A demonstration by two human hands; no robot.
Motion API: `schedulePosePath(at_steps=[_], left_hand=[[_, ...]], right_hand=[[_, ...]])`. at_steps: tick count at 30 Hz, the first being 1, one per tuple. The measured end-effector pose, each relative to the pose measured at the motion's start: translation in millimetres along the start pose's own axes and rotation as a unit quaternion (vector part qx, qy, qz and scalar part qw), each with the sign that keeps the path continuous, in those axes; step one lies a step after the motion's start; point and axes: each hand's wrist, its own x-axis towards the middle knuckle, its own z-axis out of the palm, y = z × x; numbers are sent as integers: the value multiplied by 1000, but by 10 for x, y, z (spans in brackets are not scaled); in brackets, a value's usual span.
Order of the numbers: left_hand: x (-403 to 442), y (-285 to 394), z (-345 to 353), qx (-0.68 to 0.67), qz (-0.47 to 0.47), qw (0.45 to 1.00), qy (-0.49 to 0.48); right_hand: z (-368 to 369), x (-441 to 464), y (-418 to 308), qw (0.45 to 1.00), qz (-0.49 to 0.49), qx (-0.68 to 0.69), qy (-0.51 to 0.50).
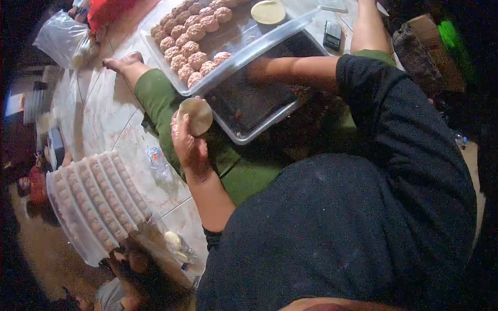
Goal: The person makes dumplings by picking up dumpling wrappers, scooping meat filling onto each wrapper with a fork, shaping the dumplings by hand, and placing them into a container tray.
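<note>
My left hand (189,143) is closed on a round, pale dumpling wrapper (198,117), holding it upright above my lap. My right hand (256,71) reaches into a dark-looking clear plastic tub (244,139) between my legs. Its fingers are hidden in shadow and behind the tray's edge. That tub has bits of reddish filling on its inside. Across its far part lies a clear plastic tray (228,70) with rows of filled dumplings (189,49). A stack of round wrappers (268,12) sits in the same tray, at its right side.
Stacked clear trays full of dumplings (96,199) stand on the tiled floor at left. A small digital scale (332,36) lies beyond the tub. Plastic packets (161,163) and a plastic bag (63,39) are at left. Other people are partly visible along the left side.
</note>
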Motion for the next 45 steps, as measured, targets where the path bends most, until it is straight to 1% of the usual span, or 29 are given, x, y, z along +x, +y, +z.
schedulePosePath(at_steps=[3,4,6,8,11,12,13,14,17,18,21,22,24,25,28,32,35,37,38,41,42,44,45], left_hand=[[-13,-144,-51,21,-49,997,64],[17,-25,12,-42,-107,989,94],[53,116,116,-140,-176,964,143],[77,161,180,-208,-199,940,181],[85,8,54,-331,-186,912,153],[85,-28,50,-341,-197,903,172],[93,-58,57,-351,-206,893,190],[89,-82,67,-360,-215,883,209],[21,-147,227,-322,-184,893,254],[10,-129,275,-326,-200,884,268],[-1,-223,340,-318,-186,884,288],[1,-202,367,-342,-175,882,273],[29,-230,389,-363,-169,868,295],[39,-241,396,-372,-169,860,305],[57,-221,424,-357,-182,859,319],[57,-284,395,-353,-172,867,307],[-4,-298,379,-364,-167,868,292],[-3,-295,294,-394,-153,868,262],[-6,-306,248,-404,-132,876,229],[-52,-103,224,-409,-169,844,304],[-65,-69,244,-389,-156,857,299],[-120,9,325,-410,-150,858,272],[-141,36,372,-420,-146,858,258]], right_hand=[[-39,2,-22,999,11,51,-10],[-50,-19,-15,998,19,66,-10],[-49,-124,39,995,47,84,0],[5,-253,111,993,85,81,24],[52,-418,100,985,149,69,51],[-97,-490,-108,967,237,91,1],[-50,-499,-14,974,211,80,21],[16,-500,37,976,206,59,46],[32,-369,70,978,172,14,120],[31,-299,103,978,148,3,147],[63,-28,156,974,64,-21,218],[76,23,144,972,42,-24,232],[125,176,52,968,14,-32,247],[175,216,-17,968,10,-35,247],[264,215,-248,980,28,-30,194],[277,206,-607,993,48,-26,103],[191,215,-734,997,63,-11,46],[25,103,-809,996,78,37,14],[-62,6,-860,994,84,70,2],[-257,-354,-956,975,98,202,-12],[-246,-468,-935,960,89,267,-2],[-219,-717,-873,917,71,393,16],[-177,-845,-824,924,14,378,58]])
